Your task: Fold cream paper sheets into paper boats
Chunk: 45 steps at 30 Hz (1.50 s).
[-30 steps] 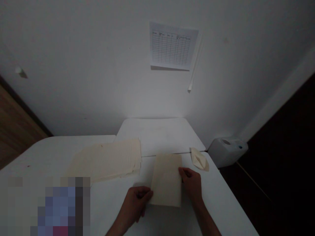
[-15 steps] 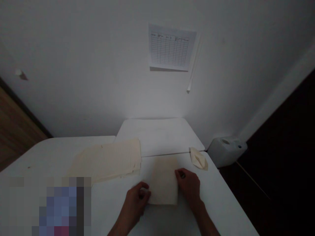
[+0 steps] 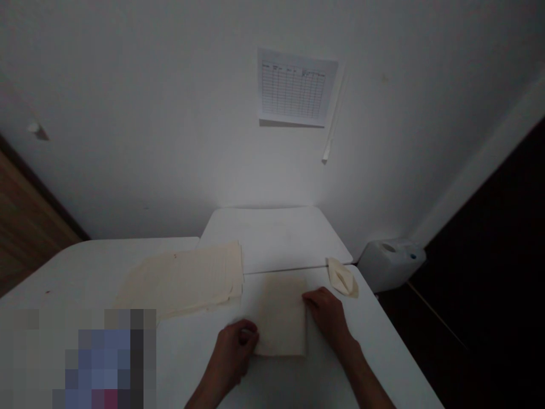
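Folded cream sheet is lying flat on the white table, its long axis running away from the person, directly between the 2 hands. Right hand is pressing on the sheet's right edge with its fingers laid flat, the forearm angling in from the lower right. Left hand is touching the lower-left corner with its fingers curled; whether it is pinching the paper cannot be told. Both hands are equally near. A stack of sheets is lying to the left, and a small folded paper piece is sitting just beyond the right hand.
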Available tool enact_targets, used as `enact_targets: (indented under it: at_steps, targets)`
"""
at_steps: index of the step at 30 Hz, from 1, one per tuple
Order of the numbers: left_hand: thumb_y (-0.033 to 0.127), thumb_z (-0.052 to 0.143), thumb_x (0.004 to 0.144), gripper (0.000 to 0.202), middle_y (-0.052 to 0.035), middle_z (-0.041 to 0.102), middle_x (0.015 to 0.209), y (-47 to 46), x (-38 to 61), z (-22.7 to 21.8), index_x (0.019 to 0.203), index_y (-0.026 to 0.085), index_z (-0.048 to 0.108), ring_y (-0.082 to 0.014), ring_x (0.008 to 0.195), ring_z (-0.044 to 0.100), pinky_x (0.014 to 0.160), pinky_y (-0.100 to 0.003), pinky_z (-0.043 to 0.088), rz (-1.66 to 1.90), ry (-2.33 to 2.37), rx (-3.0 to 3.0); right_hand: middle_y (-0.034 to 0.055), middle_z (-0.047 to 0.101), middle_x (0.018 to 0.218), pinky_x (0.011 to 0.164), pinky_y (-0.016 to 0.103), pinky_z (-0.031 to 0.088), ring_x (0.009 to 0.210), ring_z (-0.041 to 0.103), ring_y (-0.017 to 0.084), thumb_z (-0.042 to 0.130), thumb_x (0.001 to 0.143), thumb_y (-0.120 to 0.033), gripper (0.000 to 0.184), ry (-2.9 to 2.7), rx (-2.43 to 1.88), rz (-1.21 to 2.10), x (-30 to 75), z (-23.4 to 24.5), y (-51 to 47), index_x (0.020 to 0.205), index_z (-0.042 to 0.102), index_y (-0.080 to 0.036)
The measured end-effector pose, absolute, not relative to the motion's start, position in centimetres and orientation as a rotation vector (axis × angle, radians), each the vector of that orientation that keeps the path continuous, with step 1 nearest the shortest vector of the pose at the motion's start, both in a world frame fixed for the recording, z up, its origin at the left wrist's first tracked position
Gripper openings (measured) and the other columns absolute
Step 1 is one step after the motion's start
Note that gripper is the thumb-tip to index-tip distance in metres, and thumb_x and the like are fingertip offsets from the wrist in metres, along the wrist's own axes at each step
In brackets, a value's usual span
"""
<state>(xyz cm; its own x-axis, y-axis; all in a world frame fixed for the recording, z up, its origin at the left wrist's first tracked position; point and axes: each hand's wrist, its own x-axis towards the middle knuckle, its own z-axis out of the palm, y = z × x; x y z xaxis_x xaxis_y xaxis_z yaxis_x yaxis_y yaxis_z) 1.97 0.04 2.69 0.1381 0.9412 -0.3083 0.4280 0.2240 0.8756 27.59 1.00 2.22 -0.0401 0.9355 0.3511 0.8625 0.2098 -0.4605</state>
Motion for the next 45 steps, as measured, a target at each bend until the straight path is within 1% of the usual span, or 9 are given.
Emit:
enact_targets:
  at_steps: [3, 8, 15, 24, 29, 32, 35, 40, 45]
  targets:
    - [0.036, 0.052, 0.077, 0.020, -0.0003, 0.064, 0.059, 0.1, 1.9, 2.8, 0.082, 0.017, 0.058, -0.0079, 0.027, 0.043, 0.023, -0.017, 0.027, 0.604, 1.447, 1.396, 0.0035, 0.073, 0.096, 0.078, 0.029, 0.047, 0.088, 0.062, 0.020, 0.053, 0.090, -0.020, 0.023, -2.012, -1.632, 0.194, 28.2, 2.6, 0.7, 0.099, 0.073, -0.024]
    - [0.041, 0.051, 0.076, 0.025, 0.0003, 0.064, 0.058, 0.2, 1.8, 2.6, 0.083, 0.017, 0.057, -0.0086, 0.028, 0.044, 0.023, -0.017, 0.028, 0.592, 1.430, 1.402, 0.0015, 0.066, 0.121, 0.092, 0.035, 0.042, 0.104, 0.057, 0.024, 0.064, 0.085, -0.031, 0.021, -2.195, -1.593, 0.239, 29.0, 3.5, -0.4, 0.103, 0.071, -0.026]
    - [0.048, 0.050, 0.072, 0.033, 0.0021, 0.061, 0.057, 0.3, 1.8, 2.6, 0.085, 0.018, 0.055, -0.0088, 0.028, 0.043, 0.022, -0.018, 0.028, 0.607, 1.429, 1.410, 0.0048, 0.045, 0.145, 0.107, 0.046, 0.028, 0.128, 0.038, 0.033, 0.073, 0.061, -0.067, 0.085, -2.329, -1.677, 0.400, 29.3, 4.4, -2.0, 0.131, 0.053, -0.023]
    - [0.046, 0.048, 0.078, 0.027, 0.0049, 0.057, 0.052, 0.3, 1.8, 2.3, 0.080, 0.020, 0.055, -0.0098, 0.031, 0.044, 0.030, -0.019, 0.028, 0.622, 1.449, 1.544, 0.0045, 0.032, 0.152, 0.112, 0.045, 0.018, 0.135, 0.027, 0.034, 0.068, 0.055, -0.078, 0.105, -2.361, -1.698, 0.483, 29.3, 4.5, -2.6, 0.140, 0.042, -0.022]
    - [0.029, 0.043, 0.086, 0.020, 0.0007, 0.063, 0.059, -0.2, 1.0, 2.7, 0.080, 0.019, 0.059, -0.0153, 0.054, 0.063, 0.052, -0.022, 0.042, 0.603, 1.493, 1.992, 0.0064, 0.032, 0.152, 0.112, 0.045, 0.017, 0.136, 0.027, 0.034, 0.067, 0.056, -0.079, 0.105, -2.354, -1.697, 0.494, 29.2, 4.7, -2.7, 0.139, 0.043, -0.021]
    - [0.026, 0.038, 0.091, 0.026, -0.0047, 0.070, 0.080, -1.6, 0.5, 2.3, 0.095, 0.020, 0.063, -0.0189, 0.071, 0.068, 0.062, -0.027, 0.050, 0.660, 1.693, 2.289, 0.0066, 0.033, 0.152, 0.112, 0.046, 0.017, 0.136, 0.027, 0.034, 0.068, 0.054, -0.079, 0.105, -2.341, -1.698, 0.497, 29.1, 4.6, -2.7, 0.138, 0.044, -0.021]
    - [0.024, 0.038, 0.093, 0.028, -0.0079, 0.068, 0.096, -3.5, 0.5, 1.1, 0.105, 0.022, 0.064, -0.0198, 0.089, 0.066, 0.074, -0.028, 0.054, 0.862, 1.386, 2.699, 0.0069, 0.035, 0.151, 0.112, 0.046, 0.017, 0.135, 0.028, 0.034, 0.069, 0.053, -0.079, 0.101, -2.312, -1.699, 0.484, 28.8, 4.2, -3.0, 0.134, 0.049, -0.022]
    - [0.042, 0.050, 0.091, 0.041, -0.0072, 0.063, 0.121, -5.6, 1.0, -0.2, 0.129, 0.025, 0.055, -0.0231, 0.108, 0.059, 0.088, -0.033, 0.051, 0.801, 1.078, 3.126, 0.0078, 0.034, 0.151, 0.112, 0.045, 0.019, 0.135, 0.029, 0.032, 0.069, 0.064, -0.070, 0.085, -2.295, -1.695, 0.422, 28.1, 3.9, -3.7, 0.132, 0.051, -0.021]
    - [0.046, 0.054, 0.089, 0.054, -0.0050, 0.063, 0.121, -5.7, 1.1, -0.3, 0.139, 0.029, 0.045, -0.0259, 0.113, 0.054, 0.098, -0.038, 0.040, 0.634, 1.073, 3.330, 0.0060, 0.036, 0.150, 0.111, 0.046, 0.021, 0.135, 0.030, 0.030, 0.064, 0.076, -0.057, 0.065, -2.294, -1.707, 0.370, 27.8, 4.1, -4.1, 0.130, 0.052, -0.023]
